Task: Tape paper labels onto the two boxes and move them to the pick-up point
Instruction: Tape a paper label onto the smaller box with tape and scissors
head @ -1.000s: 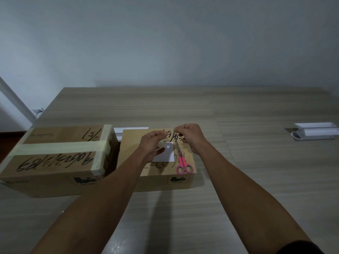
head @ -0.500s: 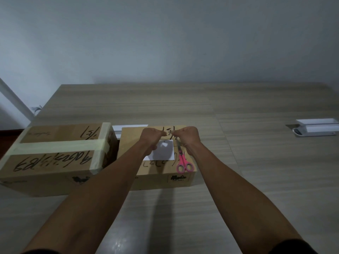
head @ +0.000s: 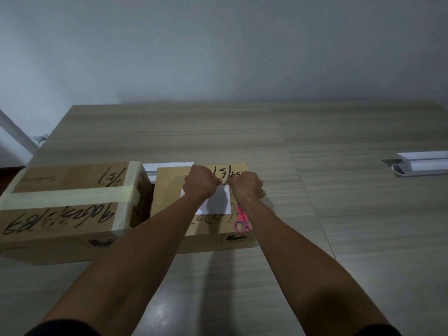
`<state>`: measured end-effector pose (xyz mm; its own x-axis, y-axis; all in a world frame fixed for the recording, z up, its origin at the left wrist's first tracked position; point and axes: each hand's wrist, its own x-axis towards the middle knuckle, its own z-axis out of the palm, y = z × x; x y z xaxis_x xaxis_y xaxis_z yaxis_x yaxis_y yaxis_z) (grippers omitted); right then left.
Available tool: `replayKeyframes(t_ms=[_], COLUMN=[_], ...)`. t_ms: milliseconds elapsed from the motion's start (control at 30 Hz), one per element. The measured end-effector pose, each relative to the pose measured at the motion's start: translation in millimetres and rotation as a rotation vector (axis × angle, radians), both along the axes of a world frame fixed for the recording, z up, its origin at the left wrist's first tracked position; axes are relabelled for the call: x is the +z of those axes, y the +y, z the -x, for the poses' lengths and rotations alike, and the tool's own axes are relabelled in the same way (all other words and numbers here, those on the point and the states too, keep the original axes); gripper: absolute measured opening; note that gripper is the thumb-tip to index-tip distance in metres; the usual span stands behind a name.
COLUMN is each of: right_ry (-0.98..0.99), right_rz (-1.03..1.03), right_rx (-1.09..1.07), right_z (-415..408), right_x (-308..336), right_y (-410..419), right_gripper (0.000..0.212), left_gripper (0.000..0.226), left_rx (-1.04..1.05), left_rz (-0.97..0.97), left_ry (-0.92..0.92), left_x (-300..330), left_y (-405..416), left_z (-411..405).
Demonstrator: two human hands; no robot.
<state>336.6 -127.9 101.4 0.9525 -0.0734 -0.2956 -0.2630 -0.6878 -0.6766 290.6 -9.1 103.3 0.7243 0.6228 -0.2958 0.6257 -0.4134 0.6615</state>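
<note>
both hands are down on the smaller cardboard box [head: 169,190], which sits in the middle of the wooden table [head: 339,214]. the left hand [head: 200,181] and right hand [head: 246,185] meet knuckle to knuckle at the far edge of the white paper label [head: 217,202] lying on the box lid, fingers curled under; whether they pinch tape or just press there, i cannot tell from here. the label itself looks blank. pink-handled scissors [head: 241,221] lie on the same lid, just right of the label, touching its near right corner area. black marker scrawl shows beyond the hands, something like "15/5", and more half-hidden strokes below the label; a small dark printed logo on the box's front face is too blurred to read. just left of this box stands the larger cardboard box [head: 60,229], banded with pale tape, marked "1/5/" and a longer upside-down scribble i can't make out. far right of the box lies a white flat device [head: 421,163].
</note>
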Motion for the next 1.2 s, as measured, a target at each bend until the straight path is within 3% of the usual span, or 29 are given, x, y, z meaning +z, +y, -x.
replayKeyframes(t_ms=[333, 1033, 1200], right_ry=[-0.093, -0.198, -0.193], right_rz=[0.001, 0.080, -0.007], right_rx=[-0.021, 0.077, 0.043], right_z=[0, 1, -1], right_x=[-21, -30, -22], right_y=[5, 0, -5], right_gripper=[0.025, 0.015, 0.034], left_gripper=[0.034, 0.041, 0.043], left_rx=[-0.068, -0.069, -0.045], left_rz=[-0.307, -0.384, -0.362], left_ry=[0.140, 0.217, 0.210], left_x=[-6, 1, 0], left_y=[-15, -24, -18], left_z=[-5, -8, -10])
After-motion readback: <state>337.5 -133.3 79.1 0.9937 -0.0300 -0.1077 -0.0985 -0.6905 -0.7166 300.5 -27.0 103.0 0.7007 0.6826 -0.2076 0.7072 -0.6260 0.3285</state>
